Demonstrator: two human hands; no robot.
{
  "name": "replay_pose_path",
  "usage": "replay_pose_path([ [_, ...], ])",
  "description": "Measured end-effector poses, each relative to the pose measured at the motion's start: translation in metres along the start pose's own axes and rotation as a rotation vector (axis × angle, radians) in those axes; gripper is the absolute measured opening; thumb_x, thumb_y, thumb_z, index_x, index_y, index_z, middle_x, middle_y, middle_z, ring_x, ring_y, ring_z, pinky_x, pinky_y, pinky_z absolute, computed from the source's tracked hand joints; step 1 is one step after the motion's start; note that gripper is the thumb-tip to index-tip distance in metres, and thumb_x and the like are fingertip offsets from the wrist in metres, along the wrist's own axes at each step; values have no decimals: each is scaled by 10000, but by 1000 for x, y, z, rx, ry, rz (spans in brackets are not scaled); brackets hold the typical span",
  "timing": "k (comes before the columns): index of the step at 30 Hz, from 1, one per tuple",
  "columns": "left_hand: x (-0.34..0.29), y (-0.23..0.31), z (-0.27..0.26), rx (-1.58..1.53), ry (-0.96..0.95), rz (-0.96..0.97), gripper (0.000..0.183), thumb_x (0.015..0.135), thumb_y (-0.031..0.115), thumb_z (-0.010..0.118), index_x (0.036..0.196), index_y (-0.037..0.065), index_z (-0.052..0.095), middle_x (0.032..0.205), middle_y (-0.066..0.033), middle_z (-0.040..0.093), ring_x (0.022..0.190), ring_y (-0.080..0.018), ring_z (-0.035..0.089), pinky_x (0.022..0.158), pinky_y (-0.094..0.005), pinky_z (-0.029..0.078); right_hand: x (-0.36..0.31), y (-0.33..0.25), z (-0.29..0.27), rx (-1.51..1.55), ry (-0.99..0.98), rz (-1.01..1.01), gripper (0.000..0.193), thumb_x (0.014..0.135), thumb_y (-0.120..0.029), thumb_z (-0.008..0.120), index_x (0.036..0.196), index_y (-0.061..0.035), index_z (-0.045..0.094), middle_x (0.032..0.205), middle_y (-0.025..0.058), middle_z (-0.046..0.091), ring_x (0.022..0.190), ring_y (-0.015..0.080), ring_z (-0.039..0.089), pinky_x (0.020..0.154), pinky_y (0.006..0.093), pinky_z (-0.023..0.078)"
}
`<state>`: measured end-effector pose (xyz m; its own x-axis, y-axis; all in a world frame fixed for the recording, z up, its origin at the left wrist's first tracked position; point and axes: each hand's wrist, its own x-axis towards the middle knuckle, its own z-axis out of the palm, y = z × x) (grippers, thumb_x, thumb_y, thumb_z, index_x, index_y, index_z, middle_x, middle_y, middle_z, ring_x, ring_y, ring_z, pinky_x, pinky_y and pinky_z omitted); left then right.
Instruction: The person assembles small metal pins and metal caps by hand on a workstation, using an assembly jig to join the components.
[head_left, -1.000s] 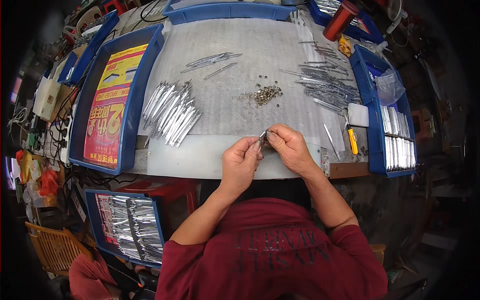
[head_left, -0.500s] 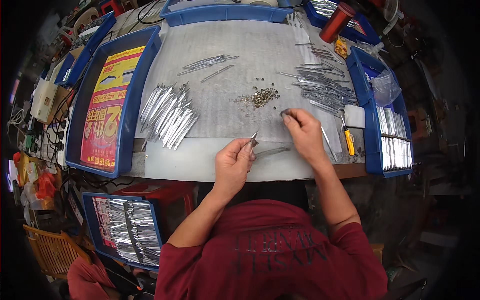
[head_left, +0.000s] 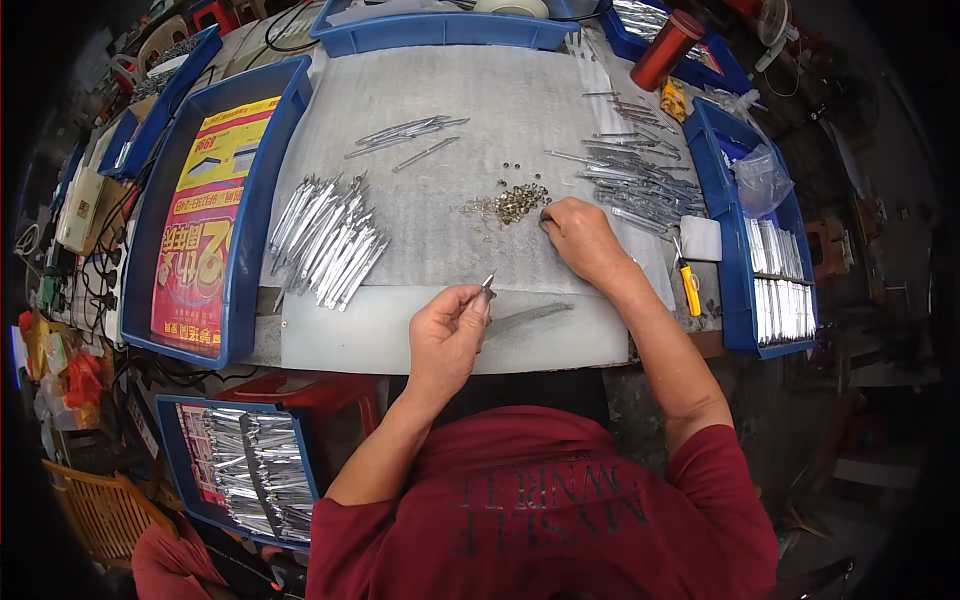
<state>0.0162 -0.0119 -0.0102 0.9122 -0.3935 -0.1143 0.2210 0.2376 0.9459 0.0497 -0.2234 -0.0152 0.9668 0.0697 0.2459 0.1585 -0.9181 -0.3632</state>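
Note:
My left hand [head_left: 447,332] is closed around a slim metal piece [head_left: 489,281]; only its pointed tip shows above the thumb and forefinger. My right hand [head_left: 583,238] rests with fingertips pinched on the white sheet [head_left: 490,100], at the right edge of a pile of small brass-coloured rings [head_left: 518,203]. Whatever those fingertips hold is too small or hidden to make out. A few darker rings [head_left: 515,166] lie loose behind the pile. Left of it, bright flat metal strips [head_left: 325,240] lie in a heap, and several thinner ones [head_left: 410,132] lie farther back.
More metal strips [head_left: 640,170] lie at the right, near a yellow-handled screwdriver [head_left: 690,290] and a white block [head_left: 701,238]. Blue trays [head_left: 245,290] flank the sheet. A red cylinder [head_left: 667,50] stands far right. Below left, another blue tray [head_left: 312,470] holds strips.
My right hand has moved left and down onto the sheet beside the ring pile. My left hand has shifted slightly left and nearer, still holding the metal piece.

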Motion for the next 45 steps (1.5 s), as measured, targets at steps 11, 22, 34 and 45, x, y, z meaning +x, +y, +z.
replay_pose_path([
  [11, 3, -4, -4, 16, 3, 69, 135, 824, 45, 515, 921, -38, 555, 659, 6, 493, 475, -30, 398, 402, -167, 304, 5, -6, 11, -211, -28, 106, 63, 662, 26, 471, 700, 52, 515, 733, 229, 539, 696, 357, 559, 631, 408, 461],
  [22, -4, -4, 3, 171, 97, 144, 155, 805, 38, 542, 935, -34, 582, 699, -34, 533, 501, -62, 491, 426, -183, 402, -2, -9, -5, 29, 68, 102, 151, 684, -85, 516, 731, 57, 534, 703, 207, 548, 655, 314, 545, 610, 367, 424],
  [34, 1, -6, 9, 248, 78, 378, 153, 788, -26, 530, 926, -33, 594, 709, -56, 558, 635, -94, 504, 572, -209, 409, -53, -64, 3, 1432, 126, 435, 82, 778, -80, 566, 794, -3, 542, 662, -30, 487, 579, 37, 401, 524, 175, 320],
  [45, 1, -8, 20, 149, 11, 401, 165, 805, -34, 514, 956, -32, 581, 760, -11, 525, 580, -30, 427, 495, -155, 351, -56, -73, 11, 1777, 109, 352, 85, 816, -90, 533, 836, -9, 516, 675, -10, 472, 591, 61, 382, 542, 197, 313],
])
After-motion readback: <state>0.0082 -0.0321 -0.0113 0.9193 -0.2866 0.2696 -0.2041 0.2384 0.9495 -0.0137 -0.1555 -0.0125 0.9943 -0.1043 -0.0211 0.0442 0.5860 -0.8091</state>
